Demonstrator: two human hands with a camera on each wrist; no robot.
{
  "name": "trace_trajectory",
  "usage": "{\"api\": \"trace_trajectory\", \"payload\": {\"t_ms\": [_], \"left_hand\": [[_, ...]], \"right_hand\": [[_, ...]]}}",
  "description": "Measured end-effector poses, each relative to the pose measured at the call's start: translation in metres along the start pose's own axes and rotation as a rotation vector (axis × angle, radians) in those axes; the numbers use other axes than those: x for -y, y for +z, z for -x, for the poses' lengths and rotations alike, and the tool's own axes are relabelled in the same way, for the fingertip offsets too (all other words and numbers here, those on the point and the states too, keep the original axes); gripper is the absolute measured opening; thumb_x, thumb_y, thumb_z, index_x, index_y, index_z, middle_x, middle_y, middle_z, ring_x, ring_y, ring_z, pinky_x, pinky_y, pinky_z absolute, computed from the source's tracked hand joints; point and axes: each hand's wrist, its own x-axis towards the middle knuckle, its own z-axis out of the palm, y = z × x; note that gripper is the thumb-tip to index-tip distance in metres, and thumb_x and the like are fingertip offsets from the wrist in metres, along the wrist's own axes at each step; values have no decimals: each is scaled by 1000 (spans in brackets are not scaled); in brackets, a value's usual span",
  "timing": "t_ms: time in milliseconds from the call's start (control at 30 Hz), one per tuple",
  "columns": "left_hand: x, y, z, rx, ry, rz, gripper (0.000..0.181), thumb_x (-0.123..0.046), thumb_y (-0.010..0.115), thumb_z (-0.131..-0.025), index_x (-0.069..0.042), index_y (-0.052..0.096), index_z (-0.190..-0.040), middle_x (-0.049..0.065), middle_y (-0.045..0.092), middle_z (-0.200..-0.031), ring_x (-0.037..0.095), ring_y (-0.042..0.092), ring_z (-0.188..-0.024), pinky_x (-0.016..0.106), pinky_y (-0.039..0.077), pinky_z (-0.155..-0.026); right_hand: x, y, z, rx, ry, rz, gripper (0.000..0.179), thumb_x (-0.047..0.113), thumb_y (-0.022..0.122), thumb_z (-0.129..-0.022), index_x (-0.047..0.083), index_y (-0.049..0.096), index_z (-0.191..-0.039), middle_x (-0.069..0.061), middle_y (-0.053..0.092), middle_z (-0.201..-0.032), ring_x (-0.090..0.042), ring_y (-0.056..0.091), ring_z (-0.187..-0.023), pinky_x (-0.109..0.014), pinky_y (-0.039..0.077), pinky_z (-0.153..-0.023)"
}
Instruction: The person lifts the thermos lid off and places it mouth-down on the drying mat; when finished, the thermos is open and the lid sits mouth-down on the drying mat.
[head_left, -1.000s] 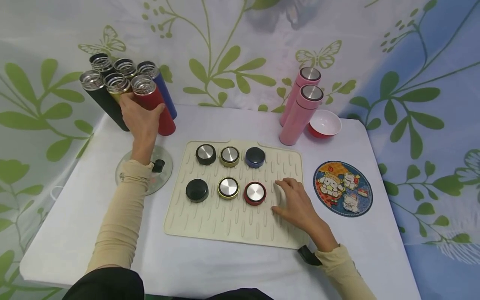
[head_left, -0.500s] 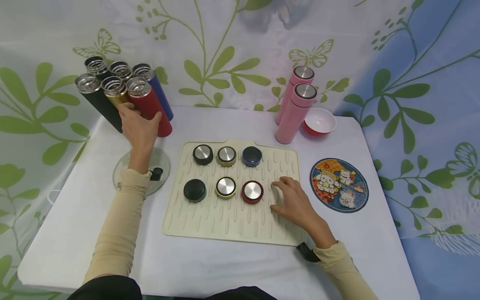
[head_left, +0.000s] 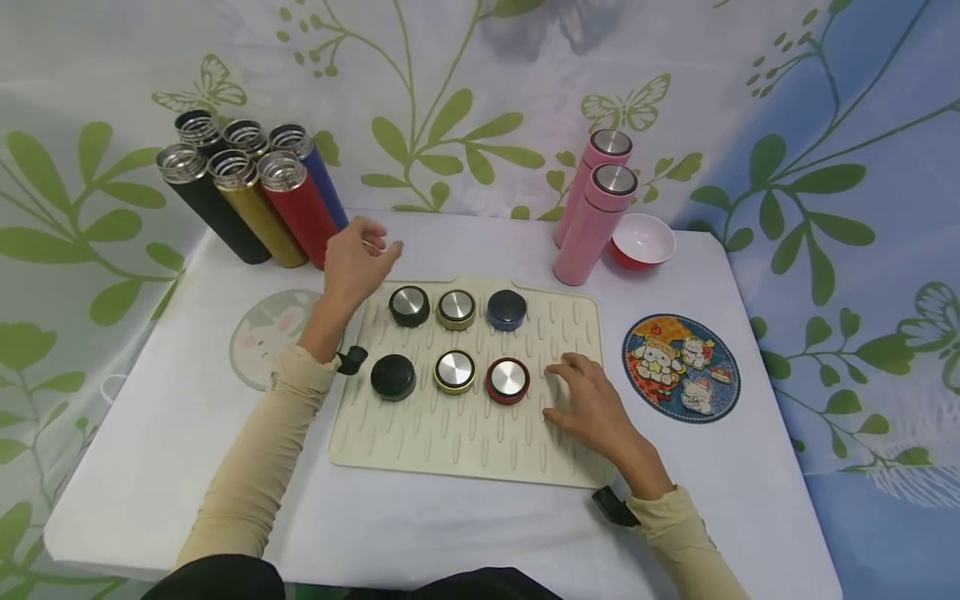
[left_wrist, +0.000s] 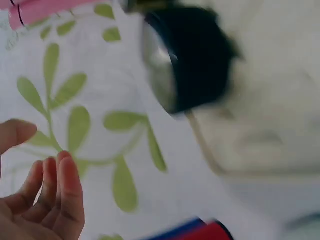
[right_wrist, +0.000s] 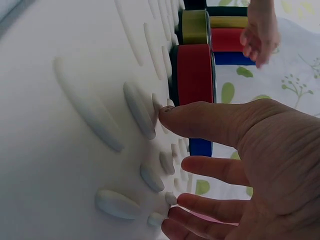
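My left hand (head_left: 357, 258) hovers just right of the uncapped red bottle (head_left: 300, 204), fingers loosely bent and holding nothing. Beside that bottle stand a gold bottle (head_left: 258, 212), a black bottle (head_left: 217, 212), a blue bottle (head_left: 326, 179) and others behind, all with bare metal mouths. On the cream ribbed mat (head_left: 450, 450) lie bottle lids in two rows, among them a red lid (head_left: 508, 381), a blue lid (head_left: 507, 310) and a black lid (head_left: 393, 377). My right hand (head_left: 592, 412) rests at the mat's right side, fingers relaxed, near the red lid but apart from it.
Two capped pink bottles (head_left: 592, 225) stand at the back right, next to a red-and-white bowl (head_left: 643, 242). A round cartoon mat (head_left: 681, 367) lies right of the ribbed mat. Left of it is a pale round rabbit mat (head_left: 262, 342), partly behind my left forearm.
My left hand has left the red and gold bottles and moved right, over the table behind the ribbed mat. The bottles stay grouped. My right hand has stayed in place.
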Motion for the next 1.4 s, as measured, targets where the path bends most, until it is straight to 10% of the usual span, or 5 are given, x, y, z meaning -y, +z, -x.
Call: {"api": "trace_trajectory", "payload": {"t_ms": [267, 600, 1033, 1400], "left_hand": [[-73, 61, -19, 267, 248, 119, 39, -27, 75, -89, -4, 61, -117, 11, 69, -105, 24, 67, -97, 38, 49, -88], [-118, 146, -21, 430, 170, 104, 69, -30, 79, -86, -6, 44, -141, 12, 59, -131, 24, 55, -120, 34, 45, -97], [-157, 193, -13, 358, 72, 110, 86, -38, 85, -80, -15, 37, -147, 3, 56, -127, 15, 52, -114, 32, 46, -89], [-161, 200, -11, 309, 111, 156, 67, -34, 86, -79, -16, 44, -129, 1, 53, -121, 16, 51, -108, 30, 45, -85]], "right_hand": [[-4, 2, -1, -3, 7, -3, 60, 19, 89, -72, 1, 66, -123, -25, 50, -141, -42, 47, -126, -58, 43, -97], [-5, 9, 7, 12, -6, 11, 60, 20, 92, -70, 2, 68, -121, -22, 50, -143, -40, 47, -130, -56, 43, -101], [-4, 4, 13, 15, 13, 41, 58, 22, 91, -71, 4, 68, -121, -20, 50, -144, -38, 46, -131, -55, 44, -100], [-7, 1, 13, -24, 5, 21, 58, 22, 91, -71, 3, 68, -121, -20, 50, -144, -38, 46, -131, -56, 44, -99]]}}
